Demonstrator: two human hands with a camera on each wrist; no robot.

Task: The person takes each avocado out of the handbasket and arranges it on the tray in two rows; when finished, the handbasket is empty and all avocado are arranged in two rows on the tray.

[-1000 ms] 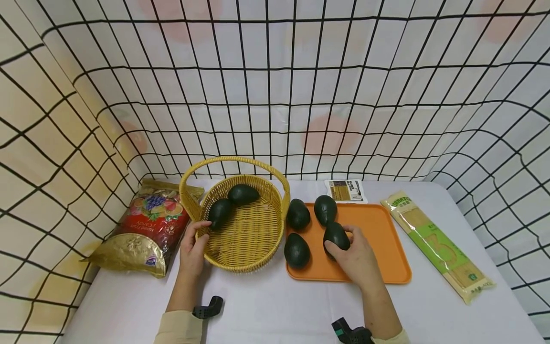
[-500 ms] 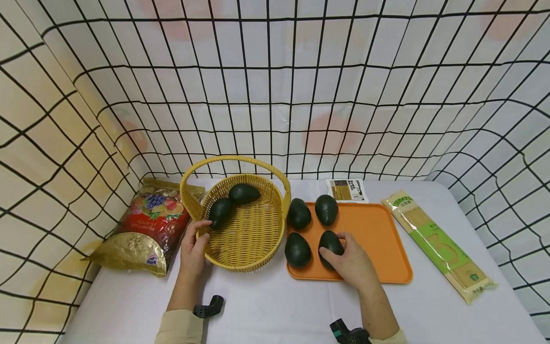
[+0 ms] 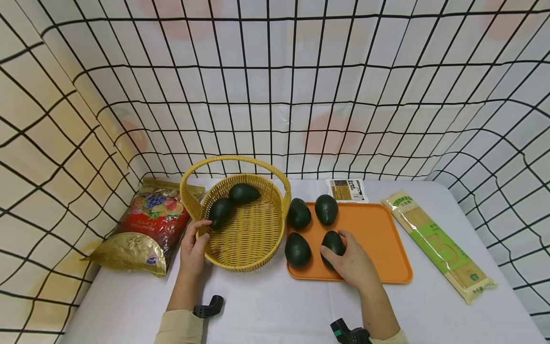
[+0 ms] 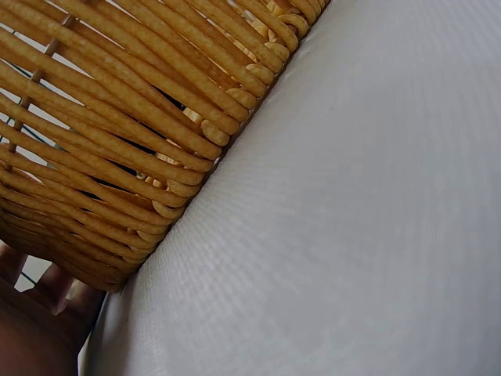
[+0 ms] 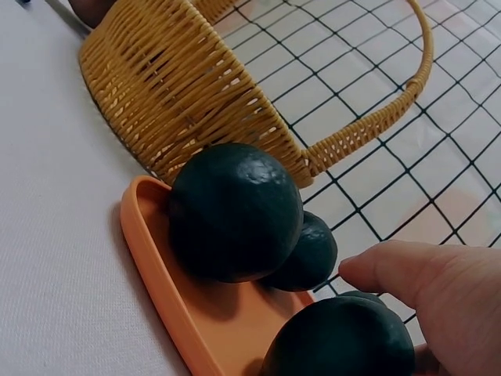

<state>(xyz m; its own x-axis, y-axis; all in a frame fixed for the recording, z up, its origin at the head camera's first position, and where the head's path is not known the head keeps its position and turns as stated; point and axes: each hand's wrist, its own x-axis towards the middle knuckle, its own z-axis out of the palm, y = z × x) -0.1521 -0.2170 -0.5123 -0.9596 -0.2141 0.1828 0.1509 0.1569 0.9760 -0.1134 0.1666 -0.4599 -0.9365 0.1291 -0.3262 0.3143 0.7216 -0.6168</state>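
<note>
While the right hand (image 3: 350, 263) wraps its fingers (image 5: 391, 270) around one avocado (image 3: 332, 244) on the orange tray (image 3: 382, 248), it should squeeze softly and lift straight up, missing the avocado just beside them. Farther off, the left hand's (image 3: 192, 248) fingers curl on the basket (image 3: 245, 224) rim.

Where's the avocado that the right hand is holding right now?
In the head view, the avocado sits under the right hand on the orange tray, front row, just right of another avocado.
</note>
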